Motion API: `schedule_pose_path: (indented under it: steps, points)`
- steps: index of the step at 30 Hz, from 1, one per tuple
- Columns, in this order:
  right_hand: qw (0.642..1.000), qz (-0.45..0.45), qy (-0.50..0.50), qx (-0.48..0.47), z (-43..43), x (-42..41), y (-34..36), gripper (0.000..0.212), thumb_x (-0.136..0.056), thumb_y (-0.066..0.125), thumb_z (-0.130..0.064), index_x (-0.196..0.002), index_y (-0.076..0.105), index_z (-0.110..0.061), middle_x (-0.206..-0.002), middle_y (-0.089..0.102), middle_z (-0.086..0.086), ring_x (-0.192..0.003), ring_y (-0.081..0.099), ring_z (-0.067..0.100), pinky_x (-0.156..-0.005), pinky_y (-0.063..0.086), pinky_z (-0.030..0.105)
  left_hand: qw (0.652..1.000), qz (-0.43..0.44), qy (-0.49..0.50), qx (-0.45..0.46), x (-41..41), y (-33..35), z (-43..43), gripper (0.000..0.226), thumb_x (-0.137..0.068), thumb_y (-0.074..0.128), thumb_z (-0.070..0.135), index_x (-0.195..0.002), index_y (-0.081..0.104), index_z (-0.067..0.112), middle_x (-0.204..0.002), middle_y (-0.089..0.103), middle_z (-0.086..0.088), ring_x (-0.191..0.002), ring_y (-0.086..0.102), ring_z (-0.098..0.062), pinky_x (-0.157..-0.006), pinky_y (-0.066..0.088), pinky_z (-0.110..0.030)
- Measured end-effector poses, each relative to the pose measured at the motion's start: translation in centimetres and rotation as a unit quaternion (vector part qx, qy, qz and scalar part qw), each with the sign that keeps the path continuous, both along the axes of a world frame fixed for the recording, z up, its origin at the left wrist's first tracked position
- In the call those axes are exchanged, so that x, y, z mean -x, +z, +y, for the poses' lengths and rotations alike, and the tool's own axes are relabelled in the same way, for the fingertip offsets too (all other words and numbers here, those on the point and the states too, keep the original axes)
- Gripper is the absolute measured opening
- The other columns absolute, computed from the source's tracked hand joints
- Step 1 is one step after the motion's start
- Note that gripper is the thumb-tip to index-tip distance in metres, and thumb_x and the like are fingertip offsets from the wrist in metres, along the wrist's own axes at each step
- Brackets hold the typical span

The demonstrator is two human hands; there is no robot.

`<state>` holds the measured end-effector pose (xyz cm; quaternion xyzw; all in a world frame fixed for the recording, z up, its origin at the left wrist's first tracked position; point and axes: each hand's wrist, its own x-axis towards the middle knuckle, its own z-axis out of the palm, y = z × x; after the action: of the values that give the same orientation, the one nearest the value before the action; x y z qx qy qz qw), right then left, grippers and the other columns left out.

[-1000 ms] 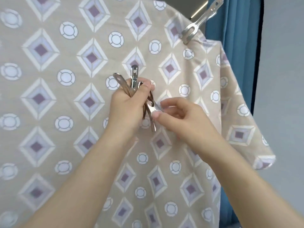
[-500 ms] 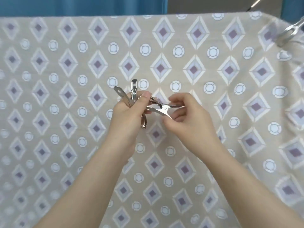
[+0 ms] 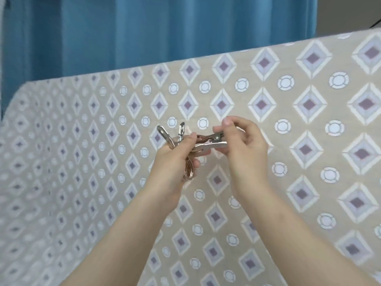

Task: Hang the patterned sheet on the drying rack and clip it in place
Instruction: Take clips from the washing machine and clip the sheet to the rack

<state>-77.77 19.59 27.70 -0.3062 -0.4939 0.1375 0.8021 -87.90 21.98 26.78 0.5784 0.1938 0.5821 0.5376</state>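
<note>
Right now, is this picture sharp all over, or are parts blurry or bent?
Head view: the hands and the metal clips look fairly sharp; the patterned sheet goes soft and smeared toward the left edge; its top edge curves, a wide-angle bend; light is even, with a mild shine on the clips; the blue curtain is slightly soft.

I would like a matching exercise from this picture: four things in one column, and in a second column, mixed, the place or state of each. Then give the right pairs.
Things:
1. left hand
2. right hand
3. patterned sheet
4. blue curtain

Places or states:
A. hangs behind everything, at the top
B. pinches one metal clip that lies sideways
C. draped, spread wide behind the hands
D. grips a bunch of metal clips

Pairs: 1-D, 2-B, 3-C, 4-A
</note>
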Motion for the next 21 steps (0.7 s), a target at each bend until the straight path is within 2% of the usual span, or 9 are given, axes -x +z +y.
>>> schedule_pose_path:
  steps: [4, 8, 13, 18, 21]
  points:
    - [0.998, 0.048, 0.025, -0.013, 3.7, 3.3, 2.5, 0.016, -0.088, 0.053, -0.006, -0.077, 0.054, -0.018, -0.057, 0.060, -0.004, -0.056, 0.056, 0.013, -0.071, 0.049, 0.035, 0.998, 0.006, 0.059, -0.011, 3.3, 1.4, 2.9, 0.018, -0.093, 0.054, 0.028, -0.083, 0.066, 0.019, -0.072, 0.070, 0.001, -0.046, 0.046, -0.008, -0.050, 0.035, -0.021]
    - [0.997, 0.041, 0.068, 0.002, 8.1, 5.5, 4.3, 0.016, -0.084, 0.050, -0.005, -0.075, 0.050, -0.018, -0.061, 0.059, 0.000, -0.066, 0.058, 0.024, -0.071, 0.048, 0.038, 0.989, 0.009, 0.144, -0.021, 6.6, 2.4, 6.7, 0.011, -0.092, 0.057, 0.028, -0.085, 0.059, 0.019, -0.072, 0.068, 0.003, -0.045, 0.046, -0.009, -0.051, 0.037, -0.022]
    - [0.991, -0.006, 0.132, 0.025, 13.5, 8.9, 5.3, 0.013, -0.085, 0.046, -0.003, -0.078, 0.047, -0.014, -0.067, 0.056, 0.006, -0.060, 0.059, 0.024, -0.053, 0.045, 0.026, 0.978, 0.016, 0.205, -0.031, 10.8, 3.4, 11.6, 0.006, -0.094, 0.054, 0.020, -0.088, 0.054, 0.020, -0.070, 0.063, 0.002, -0.042, 0.053, -0.005, -0.041, 0.042, -0.014]
    - [0.985, -0.056, 0.155, 0.046, 19.5, 14.0, 5.7, 0.012, -0.086, 0.049, -0.007, -0.077, 0.048, -0.015, -0.065, 0.057, 0.004, -0.060, 0.060, 0.023, -0.061, 0.050, 0.032, 0.965, 0.033, 0.257, -0.033, 16.2, 3.2, 16.7, 0.014, -0.093, 0.051, 0.013, -0.082, 0.052, 0.021, -0.066, 0.062, 0.005, -0.038, 0.052, -0.005, -0.040, 0.042, -0.014]
    - [0.984, -0.081, 0.151, 0.053, 23.0, 17.5, 5.7, 0.013, -0.086, 0.049, -0.008, -0.077, 0.047, -0.017, -0.065, 0.057, 0.003, -0.063, 0.060, 0.024, -0.059, 0.048, 0.030, 0.959, 0.052, 0.275, -0.038, 20.2, 3.1, 19.6, 0.015, -0.092, 0.050, 0.009, -0.082, 0.053, 0.019, -0.069, 0.062, 0.002, -0.036, 0.046, -0.006, -0.040, 0.041, -0.014]
